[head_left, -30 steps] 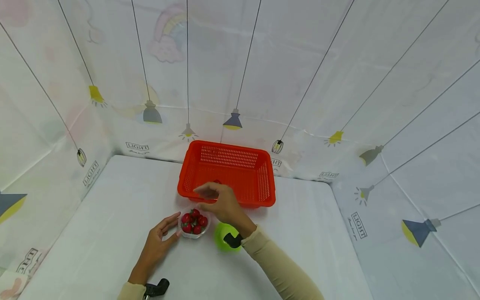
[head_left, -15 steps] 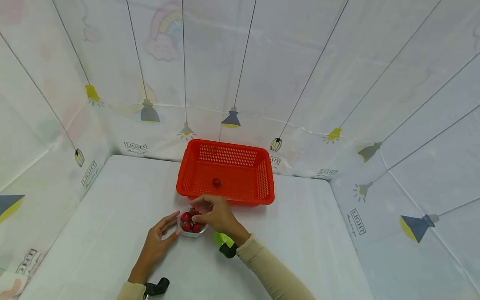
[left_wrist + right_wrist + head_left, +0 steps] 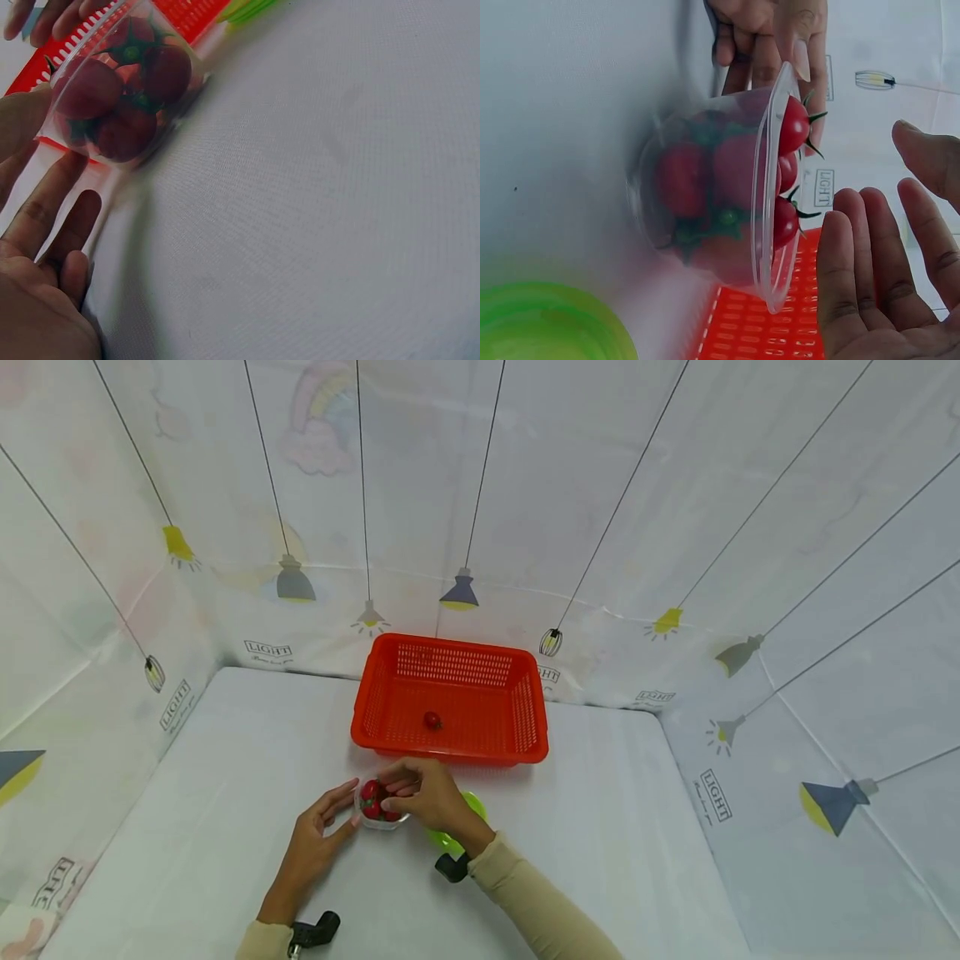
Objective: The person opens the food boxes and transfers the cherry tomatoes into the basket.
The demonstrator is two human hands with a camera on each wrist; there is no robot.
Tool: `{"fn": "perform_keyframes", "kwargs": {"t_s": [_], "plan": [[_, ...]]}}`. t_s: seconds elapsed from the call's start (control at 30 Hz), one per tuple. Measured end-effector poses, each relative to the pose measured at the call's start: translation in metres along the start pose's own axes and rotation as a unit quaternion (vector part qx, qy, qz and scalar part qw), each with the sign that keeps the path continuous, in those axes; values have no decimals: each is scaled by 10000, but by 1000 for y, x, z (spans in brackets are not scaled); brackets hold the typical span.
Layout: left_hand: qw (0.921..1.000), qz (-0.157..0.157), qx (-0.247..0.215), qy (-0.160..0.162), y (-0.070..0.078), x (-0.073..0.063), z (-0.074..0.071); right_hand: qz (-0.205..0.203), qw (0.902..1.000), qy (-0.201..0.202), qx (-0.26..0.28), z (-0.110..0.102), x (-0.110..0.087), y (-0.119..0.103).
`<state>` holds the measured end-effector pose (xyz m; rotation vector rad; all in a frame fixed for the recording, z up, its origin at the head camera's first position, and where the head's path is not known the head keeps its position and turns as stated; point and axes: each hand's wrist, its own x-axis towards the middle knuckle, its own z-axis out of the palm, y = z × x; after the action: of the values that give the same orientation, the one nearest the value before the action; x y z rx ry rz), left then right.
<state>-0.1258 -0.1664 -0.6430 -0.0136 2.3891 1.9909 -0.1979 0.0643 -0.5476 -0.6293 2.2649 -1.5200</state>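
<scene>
A clear plastic tub [image 3: 381, 825] of red cherry tomatoes [image 3: 370, 791] with green stems stands on the white table. My left hand [image 3: 310, 847] steadies it from the left, thumb and fingers spread around its side; in the right wrist view the thumb lies at the tub's rim [image 3: 769, 202]. My right hand [image 3: 431, 797] hovers over the tub's right part, hiding some tomatoes in the head view. In the right wrist view the right hand's fingers [image 3: 840, 262] are loosely bent beside the tub's mouth, with nothing between them and the thumb.
Just behind the tub sits a red slotted basket [image 3: 525, 752] with one cherry tomato [image 3: 432, 720] in it. A bright green bowl [image 3: 448, 843] stands right of the tub, partly under the right wrist. Patterned white sheeting [image 3: 420, 468] rises behind the table.
My right hand has come down from the basket's near edge to the tub's mouth, uncovering the tomato in the basket. The left hand has stayed at the tub.
</scene>
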Motion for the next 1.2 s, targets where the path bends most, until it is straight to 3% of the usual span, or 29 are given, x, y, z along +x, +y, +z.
{"fn": "perform_keyframes", "kwargs": {"t_s": [0.33,1.2], "plan": [[10000,30,56,43,-1,2,1,198,9998,-62,73,15,1,2],[9997,217,94,70,0,2,1,206,9948,-101,-993,28,12,6]]}}
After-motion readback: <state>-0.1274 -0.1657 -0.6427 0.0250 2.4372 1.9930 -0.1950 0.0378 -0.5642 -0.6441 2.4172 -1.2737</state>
